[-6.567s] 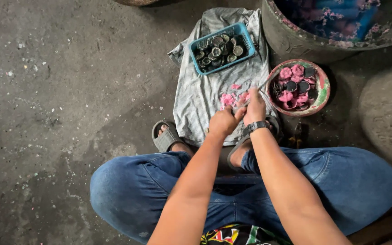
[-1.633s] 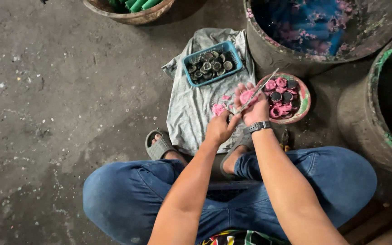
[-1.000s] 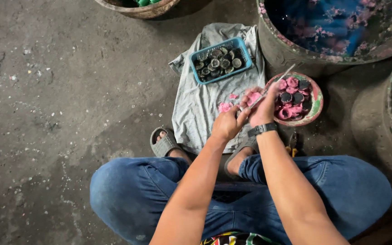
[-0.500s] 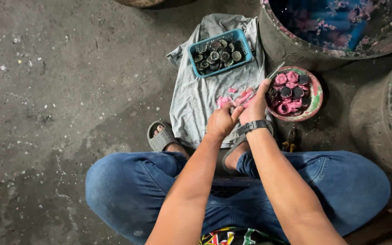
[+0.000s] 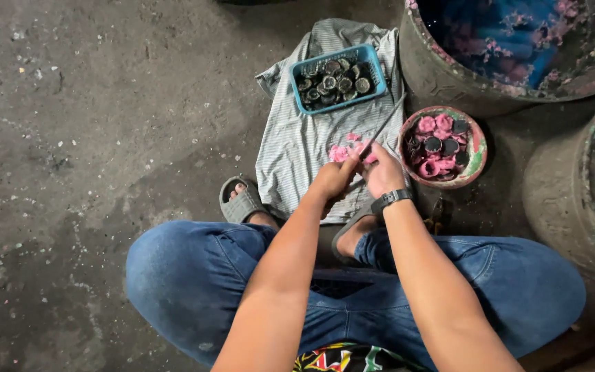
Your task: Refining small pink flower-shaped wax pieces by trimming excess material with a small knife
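Grey concrete floor (image 5: 91, 124), bare and speckled, gives wide open room to the left of both hands. Striped grey cloth (image 5: 297, 151) lies under and ahead of the fingertips. Left hand (image 5: 332, 180) and right hand (image 5: 383, 172) meet over the cloth's near end, fingers curled narrow around small pink pieces (image 5: 342, 151); right hand also pinches a thin stick (image 5: 383, 127) that slants up and away. Exact grip is hard to make out.

Hemming things in: two big paint-stained tubs, one (image 5: 449, 76) beyond the right fingers, another (image 5: 566, 200) further right. Sandalled foot (image 5: 242, 203) sits just left of the left wrist.

Blue basket (image 5: 373, 76), beyond the fingertips on the cloth, holds dark round caps. Round bowl (image 5: 476, 148), just right of the right fingers, holds pink and dark caps mixed.
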